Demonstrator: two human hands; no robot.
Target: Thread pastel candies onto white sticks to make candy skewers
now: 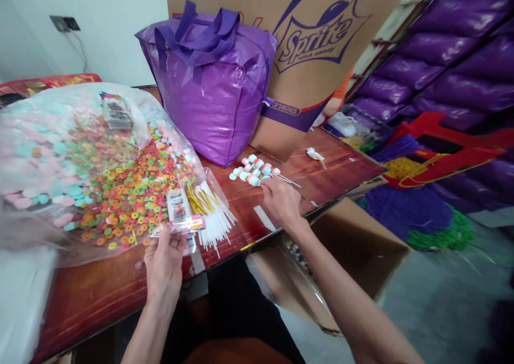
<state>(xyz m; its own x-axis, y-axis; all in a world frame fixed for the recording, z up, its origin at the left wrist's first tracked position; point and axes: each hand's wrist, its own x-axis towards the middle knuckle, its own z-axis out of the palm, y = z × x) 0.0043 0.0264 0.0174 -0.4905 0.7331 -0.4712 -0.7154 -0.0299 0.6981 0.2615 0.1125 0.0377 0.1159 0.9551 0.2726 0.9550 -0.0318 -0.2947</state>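
My left hand (166, 257) pinches a small clear plastic wrapper (195, 224) with a colourful printed end, just in front of a stack of printed labels (176, 206). Beside it lie a bundle of white sticks (217, 227) and gold twist ties (198, 198). My right hand (281, 198) has its fingers bent together at the near side of a pile of candy sticks (255, 170), threaded with pink, white and blue pieces. Whatever its fingertips grip is hidden.
A large clear bag of ring and disc candies (120, 198) covers the table's left. Behind stand a purple zip bag (212, 91) and a big cardboard box (313, 48). An open carton (349, 246) sits below the table edge. Purple packs (450, 59) are stacked at right.
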